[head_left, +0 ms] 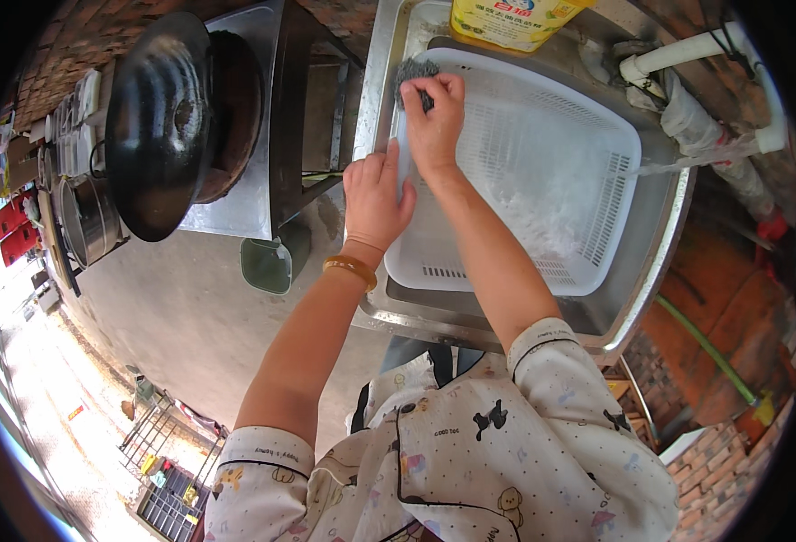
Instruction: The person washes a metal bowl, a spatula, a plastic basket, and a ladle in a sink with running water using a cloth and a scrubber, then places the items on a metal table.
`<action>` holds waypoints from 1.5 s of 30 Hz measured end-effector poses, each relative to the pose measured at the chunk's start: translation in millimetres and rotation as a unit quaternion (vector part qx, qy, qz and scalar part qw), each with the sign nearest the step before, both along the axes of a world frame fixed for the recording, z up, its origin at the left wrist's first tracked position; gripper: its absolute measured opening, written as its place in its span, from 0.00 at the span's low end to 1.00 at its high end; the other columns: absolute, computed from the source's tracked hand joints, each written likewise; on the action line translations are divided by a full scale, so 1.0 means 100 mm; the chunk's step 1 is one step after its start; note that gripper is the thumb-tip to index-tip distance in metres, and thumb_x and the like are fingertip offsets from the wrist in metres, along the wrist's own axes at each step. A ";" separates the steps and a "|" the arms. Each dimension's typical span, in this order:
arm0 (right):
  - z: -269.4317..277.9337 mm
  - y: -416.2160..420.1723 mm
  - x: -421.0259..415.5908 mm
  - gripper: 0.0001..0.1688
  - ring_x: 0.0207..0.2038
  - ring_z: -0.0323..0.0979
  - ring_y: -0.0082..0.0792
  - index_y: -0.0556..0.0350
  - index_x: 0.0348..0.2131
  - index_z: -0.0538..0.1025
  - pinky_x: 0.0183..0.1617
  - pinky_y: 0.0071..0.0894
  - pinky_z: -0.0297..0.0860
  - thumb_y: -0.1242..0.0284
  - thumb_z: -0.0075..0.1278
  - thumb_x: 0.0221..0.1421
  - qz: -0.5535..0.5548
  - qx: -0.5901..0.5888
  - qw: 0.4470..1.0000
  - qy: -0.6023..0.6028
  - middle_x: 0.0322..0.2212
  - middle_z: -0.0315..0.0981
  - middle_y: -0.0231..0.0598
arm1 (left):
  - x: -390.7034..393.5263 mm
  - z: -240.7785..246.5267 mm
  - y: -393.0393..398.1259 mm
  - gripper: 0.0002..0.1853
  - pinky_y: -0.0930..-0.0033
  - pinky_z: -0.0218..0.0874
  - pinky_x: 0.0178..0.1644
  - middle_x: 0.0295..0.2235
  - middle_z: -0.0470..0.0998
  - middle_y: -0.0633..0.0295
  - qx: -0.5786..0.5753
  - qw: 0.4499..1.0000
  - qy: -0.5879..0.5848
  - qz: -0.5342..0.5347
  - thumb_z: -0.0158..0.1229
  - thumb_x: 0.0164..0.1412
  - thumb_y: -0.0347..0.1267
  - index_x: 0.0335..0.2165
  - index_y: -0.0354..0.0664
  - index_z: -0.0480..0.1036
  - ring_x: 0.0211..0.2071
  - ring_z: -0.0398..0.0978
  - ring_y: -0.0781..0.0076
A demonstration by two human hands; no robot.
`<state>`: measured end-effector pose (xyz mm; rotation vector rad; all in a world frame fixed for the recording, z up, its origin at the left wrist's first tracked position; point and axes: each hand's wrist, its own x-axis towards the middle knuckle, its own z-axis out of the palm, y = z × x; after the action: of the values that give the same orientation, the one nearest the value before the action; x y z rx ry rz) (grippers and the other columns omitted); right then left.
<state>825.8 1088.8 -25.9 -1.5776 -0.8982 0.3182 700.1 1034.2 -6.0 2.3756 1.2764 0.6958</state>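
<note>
A white plastic basket (547, 88) with slotted sides lies in a stainless steel sink (662, 203). Water covers part of its floor. On the basket's left rim rests my left hand (374, 193), thumb on the inner side and fingers outside, gripping it. A bracelet circles that wrist. My right hand (437, 122) pinches a grey steel wool scourer (417, 71) against the basket's far left corner. From a white plastic pipe (770, 135) at the right, a stream of water (702, 159) runs into the basket. Part of the scourer is hidden by my fingers.
A yellow dish soap jug (516, 27) stands at the sink's far edge. Left of the sink, a black wok (161, 129) leans over a steel stove stand (232, 217). A green bin (266, 267) sits on the floor below. A green hose (706, 345) lies at the right.
</note>
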 end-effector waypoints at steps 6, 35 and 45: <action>0.10 -0.93 -0.34 0.07 0.33 0.64 0.39 0.56 0.25 0.75 0.38 0.35 0.62 0.81 0.57 0.41 0.099 -0.093 0.991 0.009 0.28 0.63 0.39 | -0.11 -0.04 0.01 0.19 0.54 0.55 0.47 0.40 0.67 0.46 -0.047 0.986 -0.153 0.047 0.47 0.48 0.25 0.42 0.32 0.64 0.42 0.64 0.46; -0.83 -2.62 0.61 0.08 0.29 0.66 0.52 0.56 0.19 0.68 0.32 0.43 0.62 0.86 0.47 0.34 0.273 -0.369 0.888 0.005 0.25 0.67 0.48 | 0.01 0.04 -0.03 0.36 0.59 0.52 0.54 0.50 0.64 0.55 -0.011 0.996 0.086 -0.026 0.57 0.46 0.31 0.56 0.40 0.59 0.50 0.62 0.56; -0.64 -1.69 0.11 0.17 0.38 0.65 0.42 0.48 0.33 0.72 0.41 0.37 0.65 0.79 0.53 0.38 0.426 -0.120 0.865 -0.237 0.34 0.65 0.38 | 0.02 0.08 -0.02 0.36 0.59 0.53 0.53 0.50 0.65 0.54 -0.013 0.997 0.076 -0.029 0.57 0.46 0.30 0.56 0.39 0.60 0.50 0.63 0.55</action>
<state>836.5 919.7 -89.9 -1.4124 -2.0072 0.6973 702.6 1031.7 2.1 2.4741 1.2627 0.4852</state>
